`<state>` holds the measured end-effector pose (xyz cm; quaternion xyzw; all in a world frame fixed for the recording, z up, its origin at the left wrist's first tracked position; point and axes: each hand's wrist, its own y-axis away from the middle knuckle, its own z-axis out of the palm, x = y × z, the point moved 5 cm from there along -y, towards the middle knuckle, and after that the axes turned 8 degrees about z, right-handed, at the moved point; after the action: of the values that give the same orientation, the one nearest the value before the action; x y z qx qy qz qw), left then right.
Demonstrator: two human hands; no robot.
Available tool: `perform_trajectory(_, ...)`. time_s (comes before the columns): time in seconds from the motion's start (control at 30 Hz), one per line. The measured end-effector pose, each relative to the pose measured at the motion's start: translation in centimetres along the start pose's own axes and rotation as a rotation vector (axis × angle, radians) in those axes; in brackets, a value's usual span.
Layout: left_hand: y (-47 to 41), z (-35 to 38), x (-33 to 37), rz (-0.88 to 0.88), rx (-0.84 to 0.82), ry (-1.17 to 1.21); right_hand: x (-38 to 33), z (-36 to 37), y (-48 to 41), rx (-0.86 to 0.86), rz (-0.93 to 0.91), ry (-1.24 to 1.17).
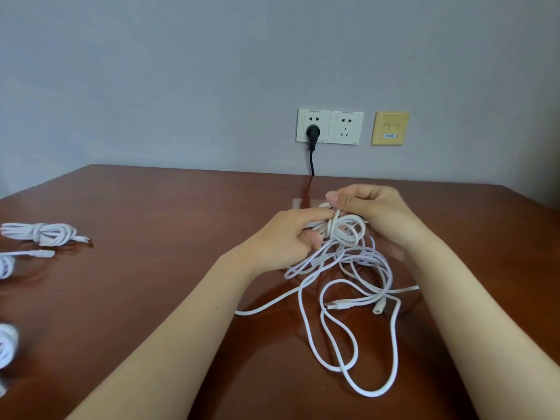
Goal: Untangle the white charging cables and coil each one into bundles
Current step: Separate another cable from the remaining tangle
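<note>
A tangle of white charging cables point(348, 286) sprawls over the brown table point(151, 298), right of centre, with loose loops trailing toward me. Its upper part is lifted off the wood. My left hand point(288, 237) grips a small coil of cable at the top of the tangle, fingers curled round it. My right hand point(366, 207) pinches a strand and a plug end just above that coil. A coiled white cable bundle point(42, 233) lies at the far left of the table.
Two more white cable bundles point(6, 265) point(7, 344) lie at the left edge, partly cut off. Wall sockets point(330, 126) sit behind the table, one holding a black plug point(312, 132) whose cord drops behind the far edge. A yellow wall plate point(390, 128) is to their right.
</note>
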<state>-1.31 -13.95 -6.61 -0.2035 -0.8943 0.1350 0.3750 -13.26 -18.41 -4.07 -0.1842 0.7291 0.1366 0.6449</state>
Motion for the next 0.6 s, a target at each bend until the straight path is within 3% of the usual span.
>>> perform_trajectory(0.1,0.1,-0.1,0.1,0.029,0.023,0.051,0.7,0.2,0.0,-0.078,0.142,-0.135)
perform_trajectory(0.27,0.0,-0.8,0.3,0.045,0.146,0.263,1.2,0.9,-0.5,-0.102,0.192,-0.529)
perform_trajectory(0.4,-0.2,-1.2,-0.3,-0.046,0.314,0.629,0.7,1.9,-0.7,-0.104,0.052,-0.445)
perform_trajectory(0.6,0.1,-0.6,-0.6,-0.335,0.421,1.078,-0.1,2.0,-0.4,0.133,-0.198,-0.142)
